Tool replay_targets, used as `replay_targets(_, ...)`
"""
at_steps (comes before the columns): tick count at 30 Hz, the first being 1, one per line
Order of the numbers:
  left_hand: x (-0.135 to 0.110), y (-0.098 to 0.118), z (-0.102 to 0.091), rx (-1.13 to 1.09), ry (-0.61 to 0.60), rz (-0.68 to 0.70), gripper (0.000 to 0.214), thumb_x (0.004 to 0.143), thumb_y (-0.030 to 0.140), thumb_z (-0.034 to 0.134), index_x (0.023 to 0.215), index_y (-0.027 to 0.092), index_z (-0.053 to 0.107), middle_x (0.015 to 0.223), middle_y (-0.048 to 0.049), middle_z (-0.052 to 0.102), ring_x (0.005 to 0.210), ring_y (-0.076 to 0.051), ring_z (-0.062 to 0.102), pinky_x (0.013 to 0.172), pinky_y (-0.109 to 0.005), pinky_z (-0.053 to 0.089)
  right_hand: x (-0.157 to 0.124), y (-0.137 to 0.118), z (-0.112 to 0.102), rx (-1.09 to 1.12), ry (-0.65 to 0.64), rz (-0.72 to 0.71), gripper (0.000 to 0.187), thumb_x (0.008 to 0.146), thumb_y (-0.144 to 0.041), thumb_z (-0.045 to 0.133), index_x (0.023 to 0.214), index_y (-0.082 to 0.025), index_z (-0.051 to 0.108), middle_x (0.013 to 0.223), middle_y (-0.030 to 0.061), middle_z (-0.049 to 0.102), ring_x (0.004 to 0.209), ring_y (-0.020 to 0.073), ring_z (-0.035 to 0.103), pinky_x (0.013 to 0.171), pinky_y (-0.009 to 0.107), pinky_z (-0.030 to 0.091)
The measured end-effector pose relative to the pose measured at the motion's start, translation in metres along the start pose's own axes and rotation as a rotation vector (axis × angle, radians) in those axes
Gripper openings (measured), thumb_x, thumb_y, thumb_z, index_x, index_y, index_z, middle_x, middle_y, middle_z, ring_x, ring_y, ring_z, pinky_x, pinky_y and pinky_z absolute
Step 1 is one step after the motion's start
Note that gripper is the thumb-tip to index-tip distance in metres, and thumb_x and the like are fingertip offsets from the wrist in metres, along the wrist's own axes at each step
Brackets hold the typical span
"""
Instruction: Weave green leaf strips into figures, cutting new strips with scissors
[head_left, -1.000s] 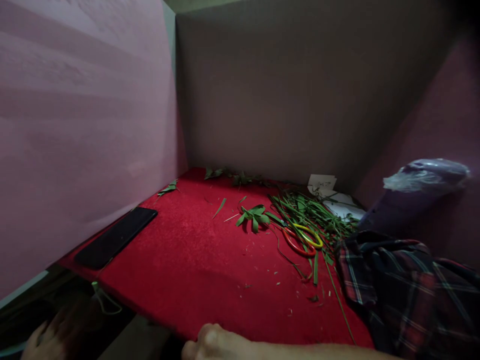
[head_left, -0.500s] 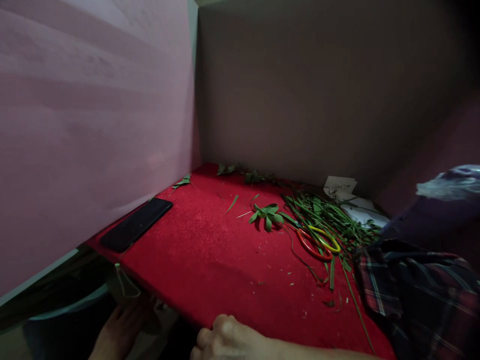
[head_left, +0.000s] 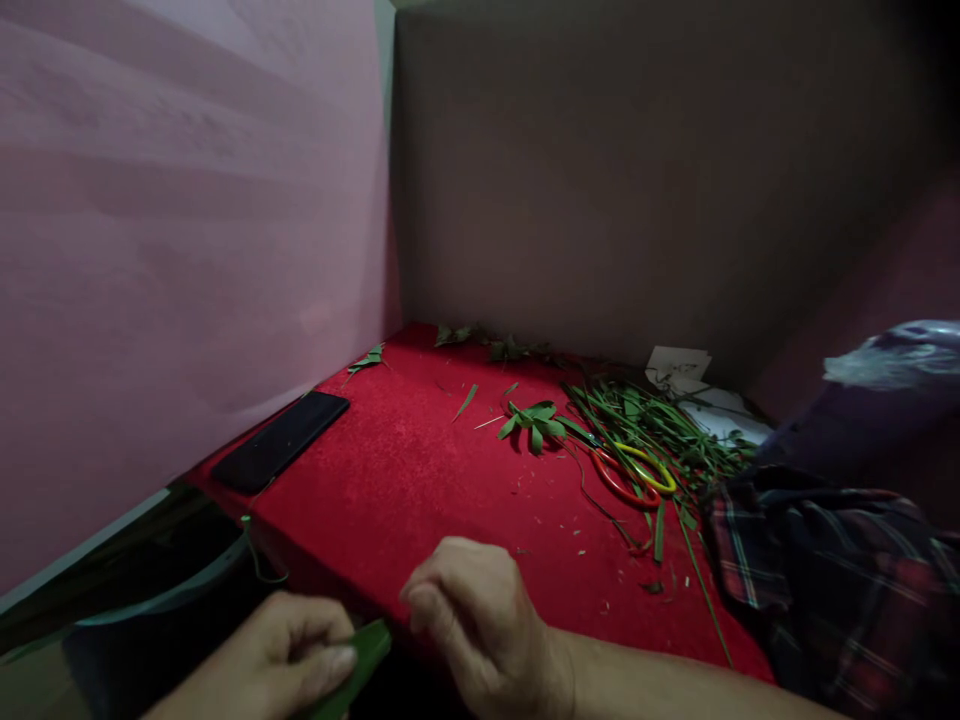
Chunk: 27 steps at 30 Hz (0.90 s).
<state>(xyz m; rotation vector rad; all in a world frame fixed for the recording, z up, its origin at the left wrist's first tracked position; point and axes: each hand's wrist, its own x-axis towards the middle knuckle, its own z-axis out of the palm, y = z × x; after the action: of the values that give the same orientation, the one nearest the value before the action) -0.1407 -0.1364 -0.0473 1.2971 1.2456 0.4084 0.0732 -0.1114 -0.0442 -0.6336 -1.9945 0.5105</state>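
In the head view, my left hand point(head_left: 281, 650) pinches a green leaf strip point(head_left: 366, 655) between thumb and fingers, low at the front edge of the red-covered table point(head_left: 352, 520). My right hand point(head_left: 480, 615) is over that same edge, just right of the leaf strip, with its fingers curled closed. What those fingers hold, if anything, is hidden. Farther back lie scissors point(head_left: 619, 475) with one red and one yellow handle loop. Their blades reach toward a green leaf piece point(head_left: 534, 425) shaped like a flower with spread petals.
A black phone point(head_left: 281, 442) lies along the left edge. Long green leaf strips point(head_left: 667, 430) are heaped at the right, by white papers point(head_left: 720, 412). Plaid cloth point(head_left: 772, 560) covers the right front. A dark bucket point(head_left: 150, 630) stands below left. Walls bound the left and back.
My left hand has come up from beside the bucket, now with the leaf strip showing in it. My right hand has risen and turned, staying closed. The view has shifted slightly.
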Motion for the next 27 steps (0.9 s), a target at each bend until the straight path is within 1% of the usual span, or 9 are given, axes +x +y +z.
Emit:
replay_targets(4,-0.003,0.072,-0.017,-0.258,-0.045,-0.055,0.024,0.073,0.037,0.065,0.064,0.018,0.053,0.053,-0.0042,0.066,0.043,-0.018,0.06,0.037,-0.02,0.035,0.005,-0.007,-0.009,0.151,0.006,0.249,0.036,0.093,-0.028,0.035,0.069,-0.015,0.057,0.061,0.0009,0.055,0.057,0.0104,0.051,0.058,0.021,0.038)
replay_targets(6,0.008,0.103,-0.019,-0.34,0.096,0.06,0.024,0.075,0.032,0.065,0.062,0.017,0.052,0.054,-0.0055,0.067,0.041,-0.015,0.059,0.036,-0.017,0.035,0.006,-0.008,-0.009,0.196,0.002,0.268,0.034,0.092,-0.033,0.037,0.075,-0.015,0.06,0.066,0.0017,0.056,0.062,0.0121,0.052,0.062,0.023,0.04)
replay_targets(8,0.026,0.128,-0.015,-0.464,0.261,0.206,0.011,0.077,0.02,0.061,0.07,0.016,0.055,0.068,-0.0076,0.071,0.059,-0.019,0.067,0.046,-0.02,0.047,0.008,-0.007,-0.009,0.303,0.008,0.304,0.031,0.088,-0.041,0.044,0.089,-0.016,0.062,0.078,0.0043,0.061,0.073,0.0157,0.055,0.069,0.026,0.042)
replay_targets(10,0.049,0.148,-0.009,-0.565,0.313,0.303,0.01,0.082,0.01,0.051,0.074,0.013,0.056,0.075,-0.0116,0.071,0.071,-0.022,0.069,0.062,-0.027,0.054,0.011,-0.005,-0.007,0.519,0.028,0.369,0.036,0.083,-0.047,0.051,0.104,-0.018,0.059,0.093,0.0063,0.062,0.086,0.0189,0.057,0.076,0.029,0.044)
replay_targets(12,0.073,0.162,-0.003,-0.632,0.325,0.336,0.014,0.083,0.005,0.044,0.078,0.01,0.056,0.077,-0.0145,0.07,0.072,-0.022,0.069,0.065,-0.029,0.055,0.014,0.0,-0.003,0.766,0.09,0.462,0.038,0.08,-0.047,0.056,0.105,-0.019,0.056,0.096,0.0057,0.063,0.088,0.0187,0.058,0.077,0.029,0.046)
replay_targets(15,0.107,0.176,0.002,-0.659,0.304,0.394,0.014,0.084,0.004,0.041,0.08,0.009,0.053,0.072,-0.0134,0.07,0.068,-0.021,0.069,0.065,-0.03,0.055,0.019,0.011,0.001,0.936,0.197,0.699,0.036,0.07,-0.045,0.067,0.089,-0.017,0.054,0.069,0.0011,0.064,0.06,0.0146,0.06,0.056,0.025,0.048)
replay_targets(18,0.134,0.181,0.004,-0.651,0.251,0.438,0.014,0.086,0.008,0.041,0.081,0.011,0.054,0.069,-0.0106,0.069,0.065,-0.019,0.068,0.06,-0.027,0.053,0.022,0.02,0.0,0.966,0.295,0.873,0.039,0.066,-0.045,0.069,0.083,-0.017,0.049,0.047,-0.0032,0.058,0.038,0.011,0.051,0.038,0.02,0.042)
replay_targets(22,0.154,0.178,0.008,-0.587,0.089,0.433,0.021,0.083,0.03,0.056,0.079,0.01,0.061,0.067,-0.0096,0.069,0.054,-0.018,0.064,0.047,-0.025,0.05,0.027,0.023,-0.006,0.955,0.463,0.877,0.038,0.065,-0.043,0.069,0.081,-0.016,0.049,0.048,-0.0016,0.06,0.036,0.0087,0.048,0.036,0.018,0.041)
replay_targets(27,0.154,0.161,0.011,-0.51,-0.089,0.367,0.034,0.074,0.042,0.065,0.074,0.008,0.066,0.062,-0.0103,0.068,0.049,-0.018,0.061,0.046,-0.026,0.049,0.031,0.027,-0.009,0.984,0.518,0.9,0.035,0.066,-0.04,0.069,0.081,-0.015,0.05,0.052,0.0004,0.063,0.036,0.0086,0.048,0.036,0.018,0.04)
